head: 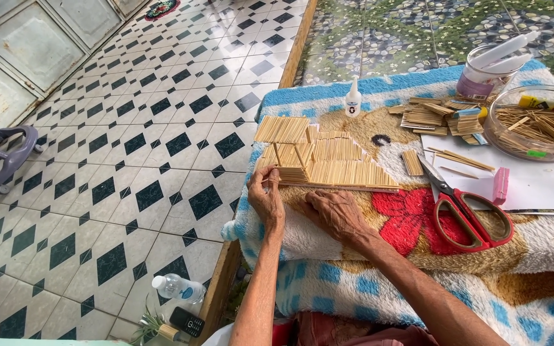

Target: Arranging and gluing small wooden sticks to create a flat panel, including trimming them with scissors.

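We note a tiled floor point(129, 160) of white squares with dark diamonds across the left half of the frame, and a fleecy blanket point(354, 282) in blue, tan and red covering the work surface on the right. At centre, on the blanket, lies the stick model point(322, 160), a flat construction of pale wooden sticks with a few standing upright at its left end. The left hand point(266, 202) sits at the model's lower left corner, fingers curled together and pinching a stick there; the right hand point(335, 214) lies flat just below the model's lower edge, fingers together and pressed on the blanket, fingertips touching the sticks. Above the model stands a small white glue bottle point(353, 100) with a dark label. Upper right: a lilac-banded cup point(482, 77) holding white tubes, loose stick stacks point(434, 116), and a clear glass bowl point(533, 122) of sticks with a yellow pack on its rim. Right of centre, red-handled scissors point(472, 218) lie across white paper point(533, 182), beside a pink eraser-like block point(501, 186). The blanket's left edge drops to the floor just beside the left hand; the floor beyond is open. At lower left of centre lie a clear plastic bottle point(177, 288) and a black phone point(187, 321).
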